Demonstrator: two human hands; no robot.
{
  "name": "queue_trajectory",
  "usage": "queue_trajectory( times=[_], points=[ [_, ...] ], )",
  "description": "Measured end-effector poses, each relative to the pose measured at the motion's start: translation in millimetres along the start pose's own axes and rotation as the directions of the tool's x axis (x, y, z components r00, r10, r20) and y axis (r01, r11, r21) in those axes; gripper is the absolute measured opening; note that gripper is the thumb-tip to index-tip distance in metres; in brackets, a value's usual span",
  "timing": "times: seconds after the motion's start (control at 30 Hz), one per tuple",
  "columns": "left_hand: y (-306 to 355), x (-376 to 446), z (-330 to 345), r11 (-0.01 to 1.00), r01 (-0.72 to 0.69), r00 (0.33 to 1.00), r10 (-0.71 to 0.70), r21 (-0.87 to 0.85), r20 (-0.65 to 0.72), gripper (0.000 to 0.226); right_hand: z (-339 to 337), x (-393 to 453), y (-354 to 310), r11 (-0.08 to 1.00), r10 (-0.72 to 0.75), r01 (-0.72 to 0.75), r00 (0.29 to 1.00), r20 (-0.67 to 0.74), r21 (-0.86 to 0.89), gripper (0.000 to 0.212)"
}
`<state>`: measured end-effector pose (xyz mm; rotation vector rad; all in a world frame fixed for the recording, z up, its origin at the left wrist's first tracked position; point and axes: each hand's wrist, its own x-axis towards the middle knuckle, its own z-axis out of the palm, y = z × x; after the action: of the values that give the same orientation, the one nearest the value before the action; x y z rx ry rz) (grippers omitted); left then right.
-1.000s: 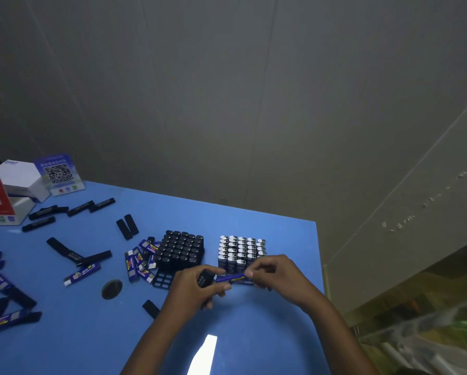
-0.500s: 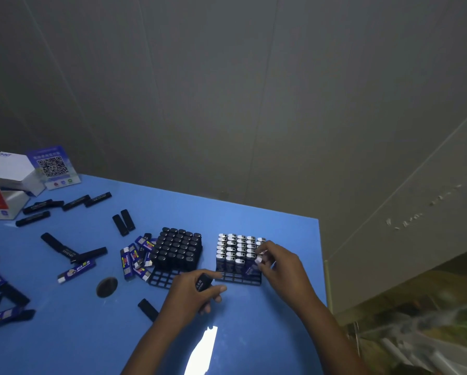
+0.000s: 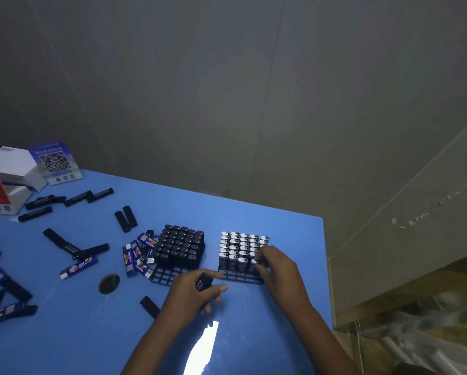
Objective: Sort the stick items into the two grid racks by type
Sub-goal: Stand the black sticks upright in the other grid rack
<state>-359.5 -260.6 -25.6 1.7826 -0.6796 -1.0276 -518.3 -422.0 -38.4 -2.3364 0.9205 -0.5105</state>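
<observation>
- Right hand has its grip pinched on a silver-capped blue stick at the near right corner of the black grid rack of silver-capped sticks, likely seating it in a free cell.
- Left hand has its grip curled round a black stick, held ready, I judge, for the black grid rack of black sticks at its 12 o'clock.
- Loose blue and black sticks lie flat at 9 o'clock on the blue bench, unsorted; both racks show empty near rows.
</observation>
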Motion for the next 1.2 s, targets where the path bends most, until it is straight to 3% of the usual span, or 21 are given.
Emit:
queue_trajectory(
  times=[0.2, 0.53, 0.77, 0.9, 1.03, 1.2],
  points=[
    [-1.6, 0.9, 0.6, 1.000, 0.000, 1.000, 0.000, 0.014, 0.006, 0.024, -0.5, -0.5, -3.0, 0.995, -0.098, 0.097, 0.995, -0.030, -0.035, 0.044],
    [1.0, -4.6, 2.8, 1.000, -0.007, 1.000, 0.007, 0.004, 0.009, 0.024, 4.9, 2.0, 4.1, 0.976, -0.114, 0.120, 0.993, 0.045, -0.183, 0.004],
    [6.4, -16.8, -1.2, 0.999, 0.005, 1.000, -0.005, -0.046, -0.003, 0.025, 2.7, -1.0, -1.5, 0.980, -0.098, 0.102, 0.995, 0.032, -0.172, 0.011],
    [11.7, -25.3, -2.7, 0.998, -0.011, 1.000, 0.010, -0.055, -0.012, 0.026, -1.6, -7.9, -16.6, 0.999, 0.012, -0.012, 1.000, 0.010, 0.045, 0.018],
    [14.1, -33.6, -1.1, 0.999, -0.051, 0.999, 0.050, -0.005, -0.010, 0.029, -12.3, -16.9, -45.2, 0.904, 0.139, -0.168, 0.985, 0.101, 0.394, 0.012],
    [17.4, -43.5, 4.1, 0.989, -0.114, 0.993, 0.113, 0.091, 0.017, 0.026, -18.3, -31.9, -74.6, 0.830, 0.068, -0.199, 0.963, 0.261, 0.520, 0.004]
  ],
)
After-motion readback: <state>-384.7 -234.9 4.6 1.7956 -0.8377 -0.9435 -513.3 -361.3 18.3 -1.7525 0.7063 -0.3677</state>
